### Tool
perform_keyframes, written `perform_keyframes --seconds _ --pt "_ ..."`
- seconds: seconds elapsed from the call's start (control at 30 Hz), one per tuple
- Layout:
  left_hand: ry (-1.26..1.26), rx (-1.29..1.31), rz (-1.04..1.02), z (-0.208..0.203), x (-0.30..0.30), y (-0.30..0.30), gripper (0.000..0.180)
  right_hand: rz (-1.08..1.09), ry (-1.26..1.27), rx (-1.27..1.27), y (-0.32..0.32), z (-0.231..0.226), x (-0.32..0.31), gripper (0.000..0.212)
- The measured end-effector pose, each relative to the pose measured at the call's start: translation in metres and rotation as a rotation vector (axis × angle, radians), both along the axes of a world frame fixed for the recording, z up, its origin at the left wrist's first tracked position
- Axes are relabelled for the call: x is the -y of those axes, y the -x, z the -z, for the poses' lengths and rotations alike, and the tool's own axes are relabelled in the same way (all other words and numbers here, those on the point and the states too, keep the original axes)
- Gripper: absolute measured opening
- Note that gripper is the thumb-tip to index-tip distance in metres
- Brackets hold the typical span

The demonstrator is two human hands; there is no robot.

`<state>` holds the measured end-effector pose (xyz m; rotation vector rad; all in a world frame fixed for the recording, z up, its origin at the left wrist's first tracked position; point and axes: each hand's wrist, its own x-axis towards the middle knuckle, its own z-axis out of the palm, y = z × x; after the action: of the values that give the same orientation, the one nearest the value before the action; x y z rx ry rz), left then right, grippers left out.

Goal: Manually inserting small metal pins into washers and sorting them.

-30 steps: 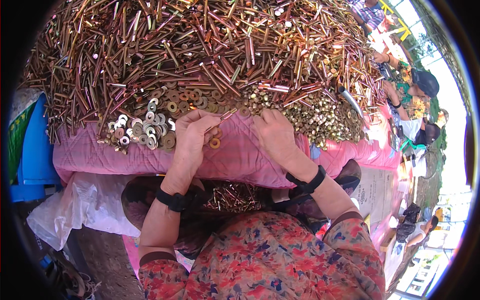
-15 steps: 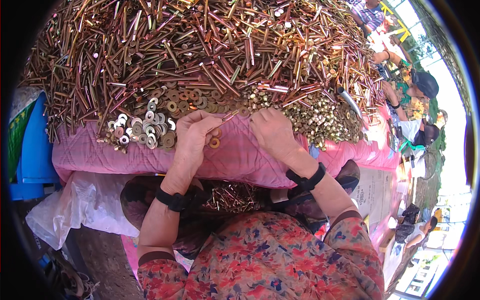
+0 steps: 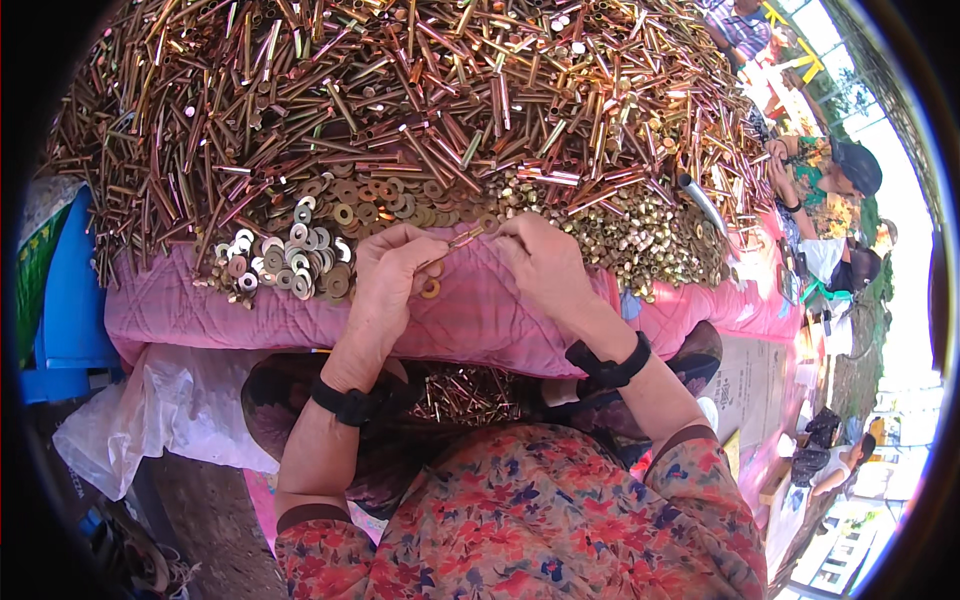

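My left hand is closed, with a slim brass-coloured bolt pinched between thumb and fingertips, its free end pointing right. Close to that end is my right hand, its thumb and fingers pressed together. Anything inside that pinch is too small or hidden to make out. A couple of brass-coloured washers show beside my left fingers; whether they are held or lie on the cloth I cannot tell. Beyond my left hand is a heap of flat washers, and past my right hand a heap of small nuts.
A large pile of long bolts covers the far side of the pink quilted cloth. One grey tube sticks out at the right. Blue plastic stands at the left, above a clear plastic sheet. People sit along the right.
My right hand has shifted slightly, its fingertips drawing closer together near the bolt's end. My left hand and the bolt stay almost in place. At the right, a co-worker's arm has pulled back.
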<state>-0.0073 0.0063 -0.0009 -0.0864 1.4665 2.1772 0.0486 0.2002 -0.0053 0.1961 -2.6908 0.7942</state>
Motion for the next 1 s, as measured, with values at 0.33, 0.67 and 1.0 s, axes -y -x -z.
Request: perform_keyframes --seconds 0.33,0.67,1.0 --pt "-0.166 0.119 0.133 -0.003 -0.001 0.001 0.008 -0.121 0.941 0.27 -0.009 -0.014 0.007 0.018" --pt "0.051 -0.326 0.129 -0.001 -0.001 -0.006 0.003 -0.023 0.522 0.358 -0.009 -0.018 0.003 0.014" --pt "0.011 -0.123 0.183 -0.009 -0.001 -0.006 0.002 -0.069 0.471 0.273 -0.011 -0.028 0.003 0.031"
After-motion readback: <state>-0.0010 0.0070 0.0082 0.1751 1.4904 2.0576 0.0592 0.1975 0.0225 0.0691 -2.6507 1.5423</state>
